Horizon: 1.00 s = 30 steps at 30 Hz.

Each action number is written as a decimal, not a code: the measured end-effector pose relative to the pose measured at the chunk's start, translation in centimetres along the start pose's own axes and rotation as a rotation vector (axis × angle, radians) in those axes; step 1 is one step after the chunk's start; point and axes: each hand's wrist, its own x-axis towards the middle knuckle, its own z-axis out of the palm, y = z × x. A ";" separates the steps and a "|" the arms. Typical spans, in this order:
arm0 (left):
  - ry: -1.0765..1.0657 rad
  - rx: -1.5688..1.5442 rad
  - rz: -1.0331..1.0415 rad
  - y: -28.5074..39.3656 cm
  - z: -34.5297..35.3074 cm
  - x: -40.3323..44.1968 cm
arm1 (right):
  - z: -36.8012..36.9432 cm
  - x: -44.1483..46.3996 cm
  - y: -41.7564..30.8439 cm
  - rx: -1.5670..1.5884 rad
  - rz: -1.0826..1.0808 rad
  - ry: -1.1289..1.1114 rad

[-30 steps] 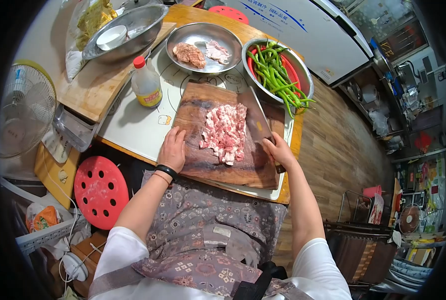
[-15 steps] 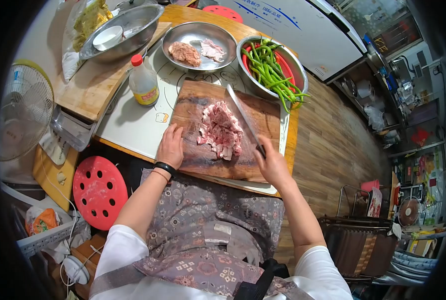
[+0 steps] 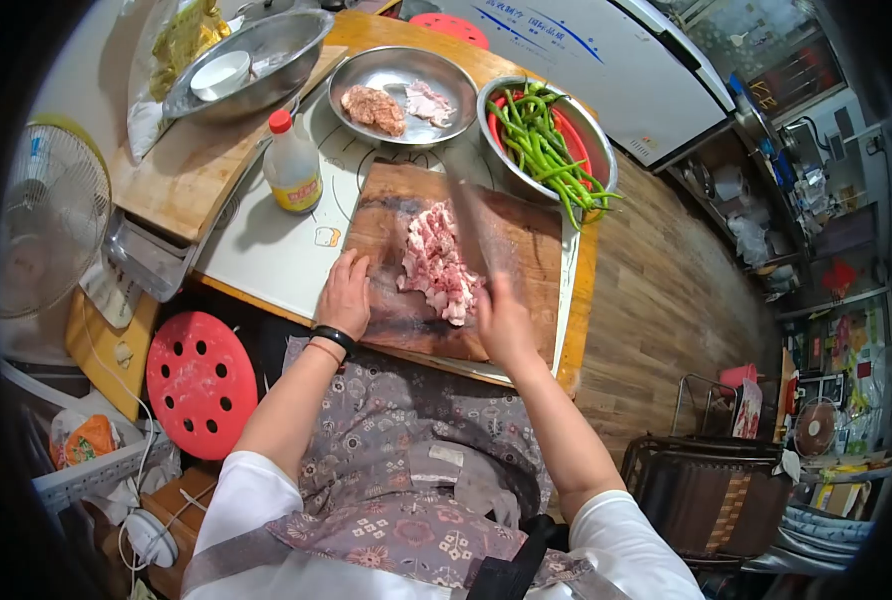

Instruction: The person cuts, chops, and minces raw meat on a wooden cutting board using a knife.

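Observation:
A pile of chopped raw meat [image 3: 438, 265] lies in the middle of the wooden cutting board [image 3: 381, 215]. My right hand [image 3: 507, 325] is wrapped round the handle of a kitchen knife [image 3: 474, 215], whose blade is smeared by motion along the right side of the meat. At the board's left edge rests my left hand [image 3: 344, 297], fingers stretched out and holding nothing, apart from the meat. A dark band sits on that wrist.
Behind the board stand a metal plate [image 3: 346, 75] with minced and sliced meat, and a bowl [image 3: 606, 150] of green peppers. A red-capped bottle [image 3: 293, 165] is at the left. Further left are a metal basin [image 3: 301, 55] and a fan [image 3: 51, 215]. A red stool [image 3: 201, 385] is below.
My right hand and the knife have moved left, up against the meat. The pile looks narrower and more gathered. My left hand has stayed on the board's edge.

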 end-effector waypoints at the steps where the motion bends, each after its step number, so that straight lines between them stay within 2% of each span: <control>1: -0.007 0.001 -0.007 0.0 0.0 0.0 | 0.9 0.7 2.1 -0.228 0.064 -0.313; 6: -0.005 -0.014 -0.004 -0.1 0.0 0.1 | -2.3 1.1 -0.3 -0.097 0.048 -0.260; 8: 0.000 -0.014 0.010 0.0 0.0 0.1 | -0.9 0.2 0.5 0.000 0.045 0.020; 9: 0.007 -0.007 0.017 -0.1 0.1 0.2 | 0.0 1.0 3.4 -0.203 0.114 -0.236; 10: 0.002 0.001 0.025 -0.1 0.1 0.1 | -0.7 1.9 3.0 -0.350 0.169 -0.315; 12: -0.013 0.005 0.012 0.0 -0.1 0.6 | -2.7 3.2 3.2 -0.235 0.071 -0.292; 14: 0.012 -0.009 0.024 0.1 -0.1 0.2 | -4.5 2.2 0.3 0.025 0.073 -0.113; 15: 0.040 -0.004 0.031 -0.3 0.4 0.1 | -3.5 1.4 0.2 0.009 0.052 0.060; 17: 0.020 -0.003 0.019 -0.7 0.8 0.2 | -1.0 1.2 3.0 -0.154 0.029 0.023; 18: 0.027 0.009 0.042 -0.7 0.7 0.1 | -0.6 1.8 4.5 -0.286 0.152 -0.264; 20: 0.046 0.025 0.071 -0.8 0.7 0.3 | -2.8 3.0 3.6 -0.188 0.130 -0.283; 21: 0.060 0.015 0.089 -1.1 1.0 0.4 | -3.8 2.6 2.5 -0.111 0.049 -0.168; 22: 0.026 0.010 0.056 -0.5 0.5 0.5 | -5.1 1.9 0.4 -0.099 0.073 -0.148; 24: 0.031 0.067 0.061 -0.9 0.8 0.4 | -2.3 0.1 1.1 0.089 0.035 0.092; 25: 0.024 0.064 0.074 -0.9 0.8 0.3 | -1.5 -0.1 1.6 -0.060 0.130 -0.047; 26: 0.020 0.067 0.063 -0.9 0.9 0.5 | -0.8 0.3 2.6 -0.199 0.162 -0.282; 29: 0.011 0.067 0.074 -1.1 0.8 0.6 | -2.2 1.2 3.1 -0.231 0.191 -0.307; 30: 0.006 0.060 0.084 -1.1 0.9 0.4 | -3.5 0.4 2.5 -0.057 0.229 -0.252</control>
